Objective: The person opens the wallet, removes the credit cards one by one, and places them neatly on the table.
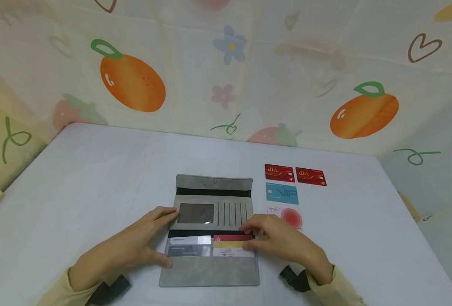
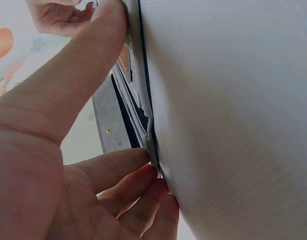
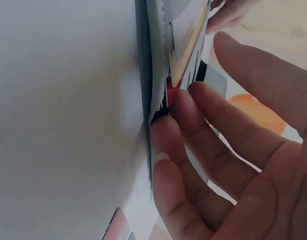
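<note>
A grey long wallet (image 1: 209, 272) lies unfolded on the white table, its flap at the far end. My left hand (image 1: 134, 242) rests along its left edge, thumb and fingers spread apart. At the right edge, my right hand (image 1: 283, 240) touches a red, yellow and white card (image 1: 230, 250) in the right pocket. The right wrist view shows fingertips against that card's red end (image 3: 172, 95), with the thumb apart from it. A white card (image 1: 189, 240) and a dark grey card (image 1: 189, 251) sit in the left pocket. Above them are a clear window (image 1: 196, 213) and several slots.
Right of the wallet lie two red VIP cards (image 1: 279, 173), a blue VIP card (image 1: 282, 194) and a pink card (image 1: 292, 217), partly hidden by my right hand. A fruit-patterned cloth (image 1: 195, 85) hangs behind the table (image 1: 115, 170).
</note>
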{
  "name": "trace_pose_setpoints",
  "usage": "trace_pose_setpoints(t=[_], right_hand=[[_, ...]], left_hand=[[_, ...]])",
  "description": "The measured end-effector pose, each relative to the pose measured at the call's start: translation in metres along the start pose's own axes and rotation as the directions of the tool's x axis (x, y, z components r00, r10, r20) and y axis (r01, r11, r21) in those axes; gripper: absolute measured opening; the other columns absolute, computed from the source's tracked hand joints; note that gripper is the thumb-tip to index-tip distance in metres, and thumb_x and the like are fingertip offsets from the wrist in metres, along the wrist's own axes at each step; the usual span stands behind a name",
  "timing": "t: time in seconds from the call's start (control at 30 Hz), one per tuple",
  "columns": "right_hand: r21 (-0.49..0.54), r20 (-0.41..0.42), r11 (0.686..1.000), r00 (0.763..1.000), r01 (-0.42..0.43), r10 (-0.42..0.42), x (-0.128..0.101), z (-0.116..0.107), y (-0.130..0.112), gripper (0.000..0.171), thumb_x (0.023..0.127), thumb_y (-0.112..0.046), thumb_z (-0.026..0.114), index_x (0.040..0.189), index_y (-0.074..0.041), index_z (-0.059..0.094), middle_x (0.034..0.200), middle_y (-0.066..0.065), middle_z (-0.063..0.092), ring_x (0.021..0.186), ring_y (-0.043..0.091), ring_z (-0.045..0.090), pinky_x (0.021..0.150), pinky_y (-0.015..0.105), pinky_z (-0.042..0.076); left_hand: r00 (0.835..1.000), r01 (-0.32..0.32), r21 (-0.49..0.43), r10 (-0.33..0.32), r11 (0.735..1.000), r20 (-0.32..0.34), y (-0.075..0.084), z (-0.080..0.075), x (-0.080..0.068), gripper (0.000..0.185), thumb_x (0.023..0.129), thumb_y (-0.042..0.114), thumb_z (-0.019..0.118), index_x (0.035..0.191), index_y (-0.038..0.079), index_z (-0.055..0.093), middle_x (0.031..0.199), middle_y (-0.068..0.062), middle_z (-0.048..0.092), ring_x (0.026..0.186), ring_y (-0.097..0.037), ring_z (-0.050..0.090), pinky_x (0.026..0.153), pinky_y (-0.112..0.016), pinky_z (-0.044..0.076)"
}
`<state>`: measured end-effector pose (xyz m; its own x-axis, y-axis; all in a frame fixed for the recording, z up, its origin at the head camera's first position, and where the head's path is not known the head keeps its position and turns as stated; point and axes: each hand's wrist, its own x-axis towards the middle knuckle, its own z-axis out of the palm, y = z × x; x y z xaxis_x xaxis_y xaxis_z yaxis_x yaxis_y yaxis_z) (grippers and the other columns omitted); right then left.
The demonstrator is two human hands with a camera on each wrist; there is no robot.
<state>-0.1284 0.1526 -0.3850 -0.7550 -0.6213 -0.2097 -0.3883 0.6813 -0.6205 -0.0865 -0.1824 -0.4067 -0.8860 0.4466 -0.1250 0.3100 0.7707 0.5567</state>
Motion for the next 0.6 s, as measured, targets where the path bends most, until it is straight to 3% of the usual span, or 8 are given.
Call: trace_pose_setpoints(t=[0.2, 0.37, 0.6], right_hand=[[-0.05, -0.004, 0.999, 1.0, 0.022, -0.022, 0.0, 0.0016, -0.0001, 0.03, 0.087, -0.025, 0.076, 0.114, -0.01, 0.073, 0.106, -0.003, 0.071, 0.09, 0.008, 0.061, 0.082, 0.026, 0.056], [-0.049, -0.007, 0.997, 0.998, 0.054, -0.055, 0.0014, 0.0042, 0.0022, 0.023, 0.091, -0.019, 0.071, 0.112, -0.008, 0.074, 0.101, -0.002, 0.07, 0.084, 0.006, 0.058, 0.075, 0.02, 0.053], [-0.036, -0.017, 0.998, 0.999, 0.049, -0.049, 0.005, 0.0081, 0.0048, 0.019, 0.094, -0.015, 0.067, 0.11, -0.01, 0.074, 0.1, -0.002, 0.069, 0.084, 0.007, 0.058, 0.075, 0.02, 0.052]], left_hand=[[1.0, -0.004, 0.003, 0.004, 1.0, -0.004, -0.0002, 0.0001, 0.0001, 0.111, 0.062, 0.051, 0.089, 0.148, 0.0, 0.041, 0.151, -0.014, 0.041, 0.138, -0.037, 0.042, 0.109, -0.058, 0.04], [1.0, -0.006, -0.001, 0.006, 1.0, -0.004, -0.0005, 0.0003, -0.0002, 0.11, 0.062, 0.05, 0.089, 0.149, 0.001, 0.041, 0.151, -0.014, 0.041, 0.138, -0.037, 0.042, 0.108, -0.058, 0.041], [1.0, -0.007, -0.018, 0.007, 1.0, 0.003, -0.0002, -0.0008, -0.0012, 0.109, 0.064, 0.047, 0.089, 0.149, 0.0, 0.04, 0.151, -0.013, 0.04, 0.138, -0.036, 0.042, 0.108, -0.057, 0.041]])
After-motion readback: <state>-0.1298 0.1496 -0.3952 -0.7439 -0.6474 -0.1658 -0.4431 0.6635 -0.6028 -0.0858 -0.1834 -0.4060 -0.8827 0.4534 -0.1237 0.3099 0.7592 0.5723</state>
